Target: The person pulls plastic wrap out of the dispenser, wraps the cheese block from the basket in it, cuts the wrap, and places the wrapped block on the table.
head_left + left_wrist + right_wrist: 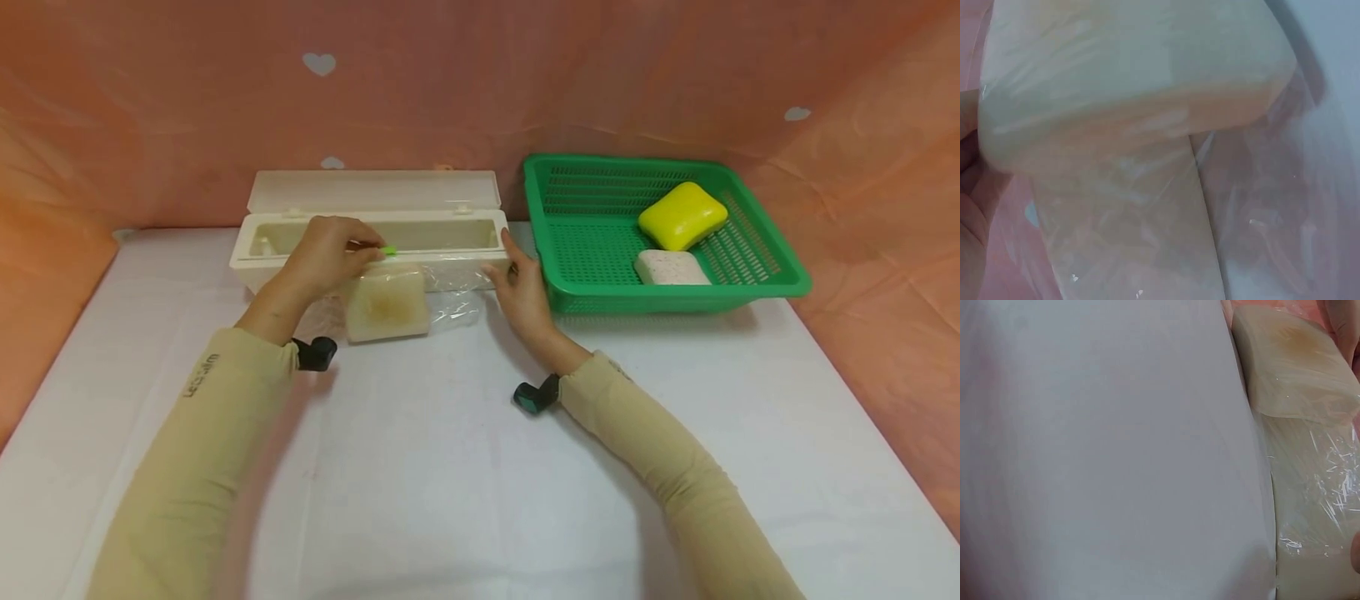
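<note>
A long cream cling film dispenser [243, 252] stands with its lid [375, 192] raised. My left hand [327, 254] pinches a small green slider [388, 250] on its front edge. My right hand [525, 296] grips the dispenser's right end, with a thumb [1356, 553] against the front wall. Before the dispenser sits a cream block [386, 308] with a brownish patch, covered by clear cling film [457, 308]. In the left wrist view the film-covered block [1147, 56] fills the upper part. The right wrist view shows the block [1297, 369] beside the dispenser's front.
A green perforated basket [551, 289] stands right of the dispenser. Inside it lie a yellow rounded block [682, 217] and a white speckled block [670, 268]. A white cloth [420, 467] covers the table, and pink fabric [420, 83] hangs behind.
</note>
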